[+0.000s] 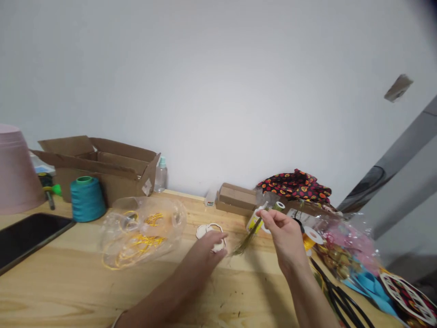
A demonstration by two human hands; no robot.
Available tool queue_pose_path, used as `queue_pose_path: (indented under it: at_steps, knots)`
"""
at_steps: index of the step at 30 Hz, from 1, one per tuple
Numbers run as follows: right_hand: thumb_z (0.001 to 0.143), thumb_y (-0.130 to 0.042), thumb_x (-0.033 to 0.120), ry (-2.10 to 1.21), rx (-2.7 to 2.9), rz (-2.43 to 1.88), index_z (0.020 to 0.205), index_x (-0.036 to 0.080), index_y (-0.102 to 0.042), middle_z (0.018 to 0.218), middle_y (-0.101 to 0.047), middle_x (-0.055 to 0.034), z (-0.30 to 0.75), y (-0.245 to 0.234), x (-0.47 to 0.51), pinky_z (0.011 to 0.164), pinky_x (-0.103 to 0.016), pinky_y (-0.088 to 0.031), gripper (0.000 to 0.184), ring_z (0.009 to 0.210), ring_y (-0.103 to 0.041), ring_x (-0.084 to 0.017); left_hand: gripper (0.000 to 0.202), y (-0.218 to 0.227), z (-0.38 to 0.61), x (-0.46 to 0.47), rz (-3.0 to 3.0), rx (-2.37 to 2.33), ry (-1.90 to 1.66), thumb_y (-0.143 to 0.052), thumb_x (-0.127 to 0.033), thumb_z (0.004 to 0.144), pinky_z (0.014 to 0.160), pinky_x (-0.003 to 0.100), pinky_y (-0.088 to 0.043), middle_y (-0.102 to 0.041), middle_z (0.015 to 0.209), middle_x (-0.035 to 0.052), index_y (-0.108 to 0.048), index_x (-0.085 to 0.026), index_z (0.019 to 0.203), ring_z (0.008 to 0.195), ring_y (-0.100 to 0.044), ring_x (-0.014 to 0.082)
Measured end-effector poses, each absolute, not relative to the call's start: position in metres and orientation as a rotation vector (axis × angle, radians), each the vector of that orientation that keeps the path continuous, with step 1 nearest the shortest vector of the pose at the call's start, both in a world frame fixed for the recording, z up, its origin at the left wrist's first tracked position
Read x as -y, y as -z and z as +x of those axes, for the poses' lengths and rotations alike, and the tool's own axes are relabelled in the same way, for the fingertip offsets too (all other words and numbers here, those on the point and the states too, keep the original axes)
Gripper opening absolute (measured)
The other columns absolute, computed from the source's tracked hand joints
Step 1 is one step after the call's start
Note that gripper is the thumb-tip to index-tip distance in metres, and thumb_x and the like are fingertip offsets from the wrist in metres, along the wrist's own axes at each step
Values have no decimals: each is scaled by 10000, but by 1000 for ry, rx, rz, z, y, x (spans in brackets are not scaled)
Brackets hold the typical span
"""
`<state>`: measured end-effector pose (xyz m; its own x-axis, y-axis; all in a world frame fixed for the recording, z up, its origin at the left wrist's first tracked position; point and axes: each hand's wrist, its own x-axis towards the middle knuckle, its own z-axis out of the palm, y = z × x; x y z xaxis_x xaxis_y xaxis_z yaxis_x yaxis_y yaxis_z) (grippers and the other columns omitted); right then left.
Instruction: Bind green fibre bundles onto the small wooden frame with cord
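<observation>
My right hand [285, 232] pinches the top of an olive-green thread tassel [249, 239] between thumb and fingertips. Its loose strands hang down to the left, just above the table. My left hand [206, 250] is low over a white cutout piece with a dark outline [202, 230], thumb and fingers apart. Part of the cutout is covered by the fingers, and I cannot tell whether they touch it. Behind the tassel stands a white and yellow glue bottle [253, 222].
On the left are a plastic bag of yellow cords [146, 239], a teal thread cone [87, 200], an open cardboard box [102, 177] and a black phone [30, 237]. To the right lie black scissors [336, 291], a yellow ribbon spool [311, 238], blue ribbon [370, 287] and patterned cloth [295, 186].
</observation>
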<state>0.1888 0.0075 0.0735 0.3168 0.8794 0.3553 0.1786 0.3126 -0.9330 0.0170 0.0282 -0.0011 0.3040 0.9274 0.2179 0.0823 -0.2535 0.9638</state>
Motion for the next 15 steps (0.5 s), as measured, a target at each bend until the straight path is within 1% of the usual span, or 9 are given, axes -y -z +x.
queue_pose_path:
  at_steps: [1, 2, 3, 5, 6, 8, 10, 12, 15]
  knots:
    - [636, -635, 341, -635, 1201, -1196, 538, 158, -572, 538, -572, 12, 190, -77, -7, 544, -221, -363, 217, 569, -511, -123, 247, -7, 17, -27, 1536, -965, -1135, -559, -265, 659, 707, 245, -386, -618, 960, 66, -645, -173, 872, 808, -533, 183]
    - [647, -626, 336, -627, 1228, -1207, 540, 157, -565, 528, -562, 16, 190, -79, -7, 534, -222, -358, 217, 551, -502, -119, 220, -15, 19, -25, 1448, -970, -1128, -551, -290, 670, 675, 247, -396, -628, 925, 71, -654, -157, 811, 762, -539, 175]
    - [659, -616, 332, -619, 1263, -1213, 536, 156, -557, 526, -557, 17, 190, -79, -6, 531, -224, -358, 222, 541, -495, -116, 229, -23, 21, -21, 1354, -944, -1078, -546, -318, 681, 637, 244, -400, -644, 839, 68, -655, -144, 782, 699, -540, 162]
    - [678, -599, 312, -583, 1349, -1202, 525, 154, -550, 540, -559, 12, 187, -77, -2, 545, -235, -369, 226, 544, -494, -119, 259, -36, 27, -9, 1123, -787, -878, -563, -355, 685, 598, 237, -404, -648, 770, 65, -649, -127, 773, 642, -546, 142]
    - [687, -591, 296, -550, 1393, -1188, 520, 154, -552, 558, -567, 8, 184, -74, 1, 563, -243, -378, 222, 561, -502, -124, 265, -41, 32, -2, 968, -691, -771, -571, -359, 691, 642, 238, -410, -650, 824, 76, -644, -127, 795, 696, -563, 141]
    - [699, -580, 251, -461, 1471, -1160, 527, 160, -573, 607, -592, -4, 177, -68, 9, 615, -262, -396, 195, 619, -530, -142, 280, -45, 41, 11, 703, -552, -700, -537, -371, 731, 743, 256, -403, -634, 931, 98, -630, -133, 845, 833, -569, 154]
    - [705, -573, 206, -372, 1548, -1135, 549, 174, -599, 647, -616, -13, 170, -63, 19, 649, -276, -404, 162, 667, -547, -155, 248, -45, 49, 19, 545, -420, -693, -494, -341, 774, 784, 269, -392, -612, 999, 81, -601, -165, 912, 914, -548, 152]
    - [710, -574, 175, -280, 1628, -1100, 590, 190, -621, 662, -633, -15, 165, -60, 29, 660, -287, -407, 129, 689, -548, -160, 194, -44, 52, 21, 395, -390, -710, -463, -300, 804, 755, 263, -406, -628, 937, 46, -591, -180, 887, 855, -568, 130]
    - [716, -575, 147, -129, 1697, -1028, 649, 207, -631, 668, -645, -12, 160, -56, 43, 677, -306, -407, 105, 704, -541, -165, 131, -47, 48, 22, 238, -450, -759, -482, -254, 804, 692, 257, -430, -643, 783, -9, -591, -182, 814, 687, -588, 94]
